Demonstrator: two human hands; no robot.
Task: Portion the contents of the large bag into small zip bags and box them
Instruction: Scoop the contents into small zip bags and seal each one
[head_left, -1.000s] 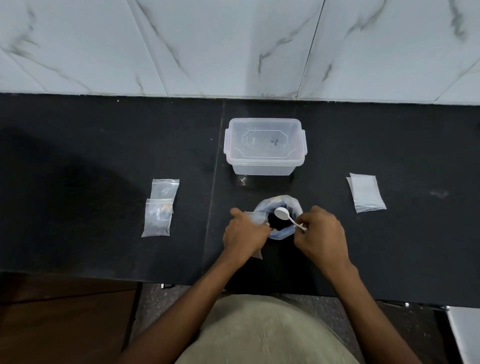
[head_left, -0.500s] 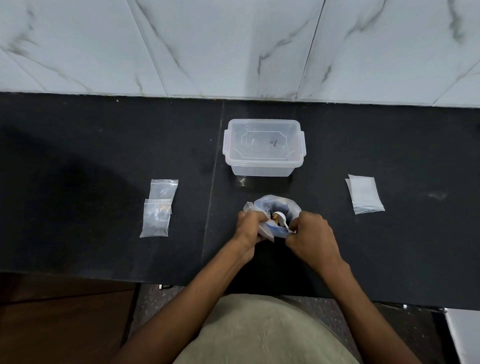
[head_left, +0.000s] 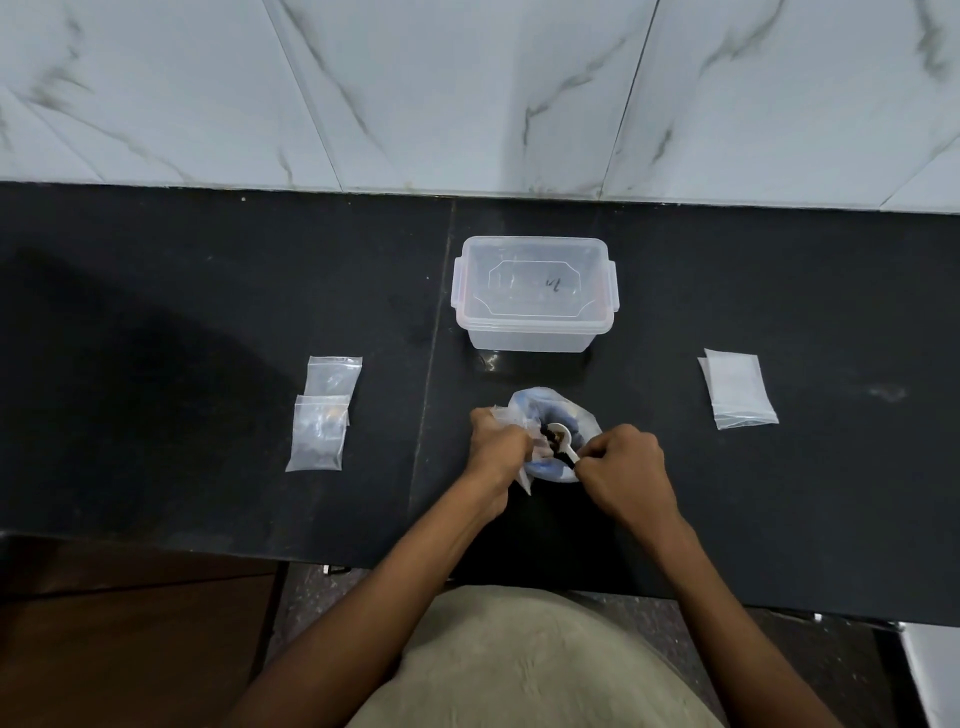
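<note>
The large bag (head_left: 543, 402), clear with a rolled-down rim and dark contents, stands on the black counter just in front of me. My left hand (head_left: 496, 444) grips a small zip bag (head_left: 519, 418) at the large bag's left rim. My right hand (head_left: 623, 460) holds a white spoon (head_left: 563, 439) by its handle; the bowl carries brown and dark pieces over the large bag's mouth, next to the small bag's opening. A clear lidded plastic box (head_left: 532, 293) sits behind the large bag.
Two filled small zip bags (head_left: 322, 415) lie overlapping on the left of the counter (head_left: 208, 338). A stack of flat small zip bags (head_left: 737, 387) lies on the right. A marble-tiled wall rises behind. The counter's front edge runs near my body.
The spoon dipped into the large bag and came up loaded. My left hand brought the small zip bag in to the large bag's rim, beside the spoon.
</note>
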